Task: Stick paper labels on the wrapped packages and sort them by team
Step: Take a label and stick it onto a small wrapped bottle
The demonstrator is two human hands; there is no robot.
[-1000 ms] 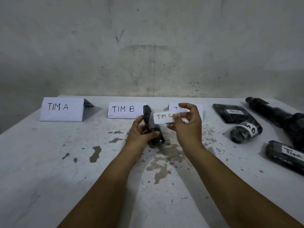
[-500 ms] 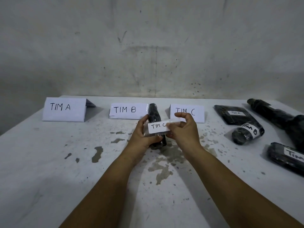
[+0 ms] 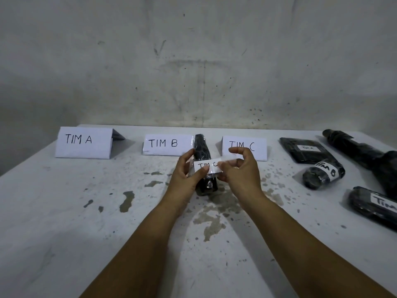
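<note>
My left hand (image 3: 184, 177) grips package (image 3: 202, 151), long axis up-frame | right hand (image 3: 240, 171) pinches label (image 3: 207, 166) laid crosswise, frame centre

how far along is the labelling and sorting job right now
Done: three wrapped packages at the right already carry labels, the flat package, the round package and the edge package. In hand: the left hand holds a black package while the right hand lays a TIM C label on it. Left: the long package shows no label, and nothing lies by the TIM A sign, TIM B sign or TIM C sign.
</note>
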